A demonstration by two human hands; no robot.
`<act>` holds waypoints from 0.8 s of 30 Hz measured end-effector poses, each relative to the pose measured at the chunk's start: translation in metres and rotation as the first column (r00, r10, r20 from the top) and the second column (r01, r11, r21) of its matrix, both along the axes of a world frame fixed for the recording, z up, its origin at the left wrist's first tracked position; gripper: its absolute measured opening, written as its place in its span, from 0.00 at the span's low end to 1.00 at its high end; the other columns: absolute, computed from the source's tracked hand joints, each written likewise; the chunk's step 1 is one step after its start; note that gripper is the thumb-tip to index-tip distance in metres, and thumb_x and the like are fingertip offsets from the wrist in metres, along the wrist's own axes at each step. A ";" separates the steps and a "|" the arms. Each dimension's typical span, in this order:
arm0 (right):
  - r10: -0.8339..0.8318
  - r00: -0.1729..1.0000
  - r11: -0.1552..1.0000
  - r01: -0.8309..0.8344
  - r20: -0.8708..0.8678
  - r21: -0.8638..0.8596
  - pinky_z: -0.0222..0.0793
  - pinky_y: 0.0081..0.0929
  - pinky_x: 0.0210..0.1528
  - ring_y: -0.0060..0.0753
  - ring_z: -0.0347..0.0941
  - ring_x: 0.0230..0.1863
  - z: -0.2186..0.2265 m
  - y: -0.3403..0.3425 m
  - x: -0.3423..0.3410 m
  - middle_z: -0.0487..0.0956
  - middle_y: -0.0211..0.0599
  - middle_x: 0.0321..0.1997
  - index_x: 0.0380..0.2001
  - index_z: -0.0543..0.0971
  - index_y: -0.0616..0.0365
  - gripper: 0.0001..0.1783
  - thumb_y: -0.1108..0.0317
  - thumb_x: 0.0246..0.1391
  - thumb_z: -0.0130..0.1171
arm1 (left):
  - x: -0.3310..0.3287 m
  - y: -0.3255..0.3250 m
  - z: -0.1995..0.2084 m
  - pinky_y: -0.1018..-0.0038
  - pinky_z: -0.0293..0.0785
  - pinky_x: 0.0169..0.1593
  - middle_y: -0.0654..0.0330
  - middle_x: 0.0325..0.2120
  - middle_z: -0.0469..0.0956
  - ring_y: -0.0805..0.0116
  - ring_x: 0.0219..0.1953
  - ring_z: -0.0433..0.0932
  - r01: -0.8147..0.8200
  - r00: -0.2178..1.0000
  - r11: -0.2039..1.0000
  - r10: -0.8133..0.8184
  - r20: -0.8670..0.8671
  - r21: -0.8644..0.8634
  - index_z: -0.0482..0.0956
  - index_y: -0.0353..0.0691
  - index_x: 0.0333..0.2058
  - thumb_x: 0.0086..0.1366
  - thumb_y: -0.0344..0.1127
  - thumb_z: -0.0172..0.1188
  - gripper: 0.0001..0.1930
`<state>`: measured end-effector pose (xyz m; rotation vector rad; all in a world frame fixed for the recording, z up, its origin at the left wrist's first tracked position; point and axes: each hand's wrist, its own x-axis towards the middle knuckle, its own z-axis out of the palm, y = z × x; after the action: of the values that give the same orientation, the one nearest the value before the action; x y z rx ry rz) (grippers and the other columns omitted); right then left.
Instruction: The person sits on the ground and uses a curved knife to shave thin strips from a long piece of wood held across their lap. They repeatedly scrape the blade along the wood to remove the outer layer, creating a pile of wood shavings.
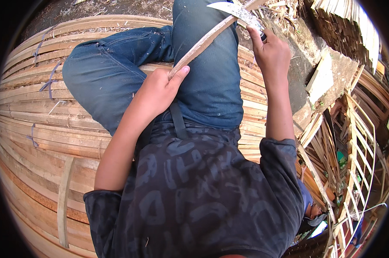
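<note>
My left hand is closed around the lower end of a long, narrow wooden strip, its thumb lying along the top. The strip slants up and to the right across my jeans, past my knee. My right hand grips the dark handle of a curved knife, with its thumb stretched toward the blade. The pale, speckled blade crosses the strip near its far end, its hooked tip pointing left. Most of the handle is hidden inside my right fist.
Bundled wooden strips, tied with purple cord, lie under and left of my legs. A stone block stands at right, below a stack of thin slats. A slatted lattice frame and another person are at lower right.
</note>
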<state>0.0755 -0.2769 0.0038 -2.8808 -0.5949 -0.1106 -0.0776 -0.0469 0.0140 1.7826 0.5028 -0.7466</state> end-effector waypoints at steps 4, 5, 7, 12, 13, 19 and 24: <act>0.015 1.000 0.998 -0.014 0.016 -0.057 0.65 0.36 0.19 0.44 0.71 0.15 0.003 0.003 0.003 0.71 0.40 0.09 0.15 0.76 0.59 0.33 0.36 0.51 0.55 | 0.001 -0.002 0.001 0.68 0.59 0.22 0.62 0.10 0.56 0.75 0.17 0.56 -0.034 0.999 0.999 0.033 -0.041 -0.036 0.64 0.28 0.17 0.68 0.54 0.48 0.32; 0.003 1.000 0.995 -0.002 0.006 -0.098 0.66 0.37 0.20 0.45 0.72 0.16 0.008 0.003 0.004 0.72 0.41 0.11 0.18 0.78 0.59 0.32 0.37 0.51 0.55 | 0.001 -0.003 0.003 0.68 0.59 0.22 0.63 0.10 0.56 0.75 0.17 0.56 -0.046 0.998 0.998 0.044 -0.050 -0.048 0.64 0.28 0.16 0.68 0.54 0.48 0.32; -0.002 1.000 0.990 0.004 0.013 -0.143 0.67 0.37 0.22 0.44 0.74 0.19 0.010 0.000 0.010 0.74 0.40 0.13 0.21 0.79 0.57 0.31 0.36 0.53 0.52 | 0.003 -0.004 0.004 0.69 0.59 0.22 0.63 0.10 0.56 0.75 0.17 0.56 -0.056 0.998 0.997 0.054 -0.023 -0.061 0.63 0.28 0.16 0.68 0.55 0.48 0.32; -0.436 0.877 0.858 0.473 0.202 -0.200 0.71 0.41 0.29 0.47 0.77 0.25 0.015 -0.079 0.080 0.78 0.42 0.18 0.20 0.79 0.57 0.38 0.33 0.58 0.39 | -0.004 -0.002 0.003 0.69 0.59 0.22 0.65 0.11 0.55 0.76 0.18 0.56 -0.070 0.985 0.985 0.044 -0.165 -0.157 0.61 0.30 0.16 0.68 0.56 0.47 0.33; -0.477 0.858 0.840 0.509 0.189 -0.188 0.70 0.42 0.31 0.48 0.77 0.28 0.027 -0.101 0.090 0.78 0.45 0.19 0.20 0.79 0.60 0.39 0.34 0.58 0.39 | -0.012 0.000 0.003 0.69 0.59 0.22 0.65 0.11 0.55 0.76 0.18 0.55 -0.070 0.986 0.985 0.044 -0.162 -0.157 0.61 0.30 0.16 0.68 0.56 0.47 0.33; -0.328 0.944 0.942 0.323 -0.043 -0.093 0.67 0.37 0.25 0.43 0.73 0.19 0.047 -0.082 0.042 0.74 0.41 0.14 0.20 0.79 0.60 0.34 0.36 0.55 0.49 | -0.011 -0.002 0.000 0.73 0.54 0.21 0.70 0.11 0.56 0.79 0.17 0.53 -0.069 0.988 0.990 0.051 -0.144 -0.120 0.62 0.37 0.14 0.69 0.54 0.46 0.30; 0.080 0.995 0.996 -0.082 -0.058 -0.035 0.69 0.38 0.20 0.47 0.74 0.16 0.014 0.005 -0.016 0.73 0.41 0.11 0.19 0.78 0.59 0.33 0.36 0.51 0.54 | -0.013 -0.003 0.003 0.71 0.55 0.21 0.66 0.11 0.56 0.78 0.18 0.54 -0.035 0.995 0.997 0.029 -0.094 -0.064 0.63 0.35 0.15 0.69 0.53 0.47 0.30</act>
<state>0.0592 -0.2723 0.0182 -2.8796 -0.7096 -0.0064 -0.0902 -0.0497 0.0172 1.6806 0.5611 -0.8174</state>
